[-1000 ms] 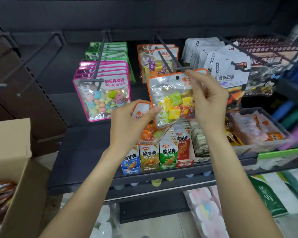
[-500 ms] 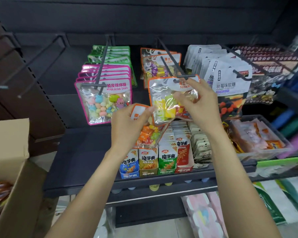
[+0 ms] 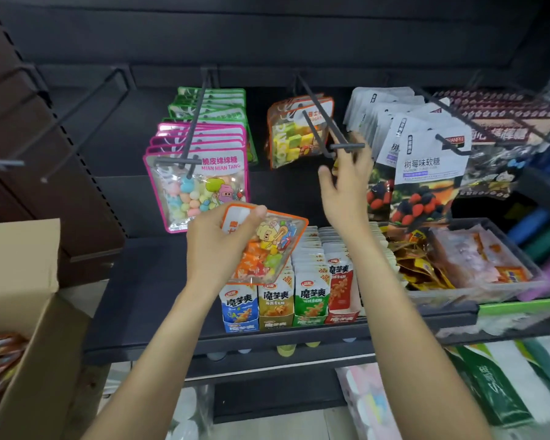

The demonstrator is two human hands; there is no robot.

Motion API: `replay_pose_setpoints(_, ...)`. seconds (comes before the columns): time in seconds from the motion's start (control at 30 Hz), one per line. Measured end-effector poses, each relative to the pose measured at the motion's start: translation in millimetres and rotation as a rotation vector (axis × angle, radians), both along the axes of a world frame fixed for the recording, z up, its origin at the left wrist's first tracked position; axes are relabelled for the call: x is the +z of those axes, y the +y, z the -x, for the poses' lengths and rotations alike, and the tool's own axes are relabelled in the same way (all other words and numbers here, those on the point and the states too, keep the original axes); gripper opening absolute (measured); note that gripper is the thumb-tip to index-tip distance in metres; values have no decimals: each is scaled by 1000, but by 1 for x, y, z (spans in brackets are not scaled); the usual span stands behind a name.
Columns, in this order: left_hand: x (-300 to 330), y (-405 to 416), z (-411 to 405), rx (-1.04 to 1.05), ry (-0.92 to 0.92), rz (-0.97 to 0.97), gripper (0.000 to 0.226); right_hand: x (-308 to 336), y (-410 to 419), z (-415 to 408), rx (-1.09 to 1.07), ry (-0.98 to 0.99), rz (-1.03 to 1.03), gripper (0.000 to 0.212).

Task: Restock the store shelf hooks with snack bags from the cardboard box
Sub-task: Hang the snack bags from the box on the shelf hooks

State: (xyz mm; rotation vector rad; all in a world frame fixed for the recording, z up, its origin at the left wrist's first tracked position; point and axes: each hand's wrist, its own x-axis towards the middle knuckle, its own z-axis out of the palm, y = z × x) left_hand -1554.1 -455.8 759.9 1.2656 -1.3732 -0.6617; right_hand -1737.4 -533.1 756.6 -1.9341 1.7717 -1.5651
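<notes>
The left hand (image 3: 216,246) is pinching an orange-edged clear candy bag (image 3: 264,246); the right hand (image 3: 346,182) is spread by the dark metal hook (image 3: 324,122), so the bag may be missing it

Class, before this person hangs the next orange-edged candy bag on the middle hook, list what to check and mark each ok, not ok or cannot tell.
1. Left hand has a firm grip on the orange-edged bag: ok.
2. Right hand free, fingers open: ok.
3. Middle hook tip clear in front of the hung bags: ok.
4. Held bag's hang hole visible: cannot tell, thumb covers it.
5. More stock in the cardboard box: ok.
</notes>
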Motion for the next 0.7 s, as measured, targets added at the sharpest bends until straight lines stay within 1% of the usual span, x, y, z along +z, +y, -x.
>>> replay_pose_setpoints(0.07,2,-1,9,-20,68,14,18,-2,47,5,217,-262,-142,38)
replay_pose_setpoints(0.13,6,0,20,-61,122,24,18,0,86,7,448,-503,-336,43)
replay_pose_setpoints(0.2,11,0,31,-120,189,-7,18,-1,104,9,525,-523,-433,42)
replay_pose_setpoints(0.27,15,0,39,-203,229,-36,12,-3,110,12,469,-492,-391,33)
replay_pose_setpoints(0.3,16,-1,41,-244,227,-39,16,-2,111,14,425,-512,-342,31)
replay_pose_setpoints(0.37,16,-1,38,-332,219,-70,41,-1,113,19,347,-631,-251,31)
replay_pose_setpoints(0.43,11,1,32,-390,223,-119,56,-3,115,23,302,-770,-193,33)
replay_pose_setpoints(0.47,8,2,30,-407,214,-122,57,-5,116,23,291,-814,-186,35)
replay_pose_setpoints(0.53,6,5,28,-403,174,-62,48,-9,117,22,291,-862,-181,44)
replay_pose_setpoints(0.63,17,9,34,-371,73,131,37,-13,119,17,295,-916,-135,50)
replay_pose_setpoints(0.7,30,8,37,-351,-7,245,32,-14,119,15,274,-891,-107,48)
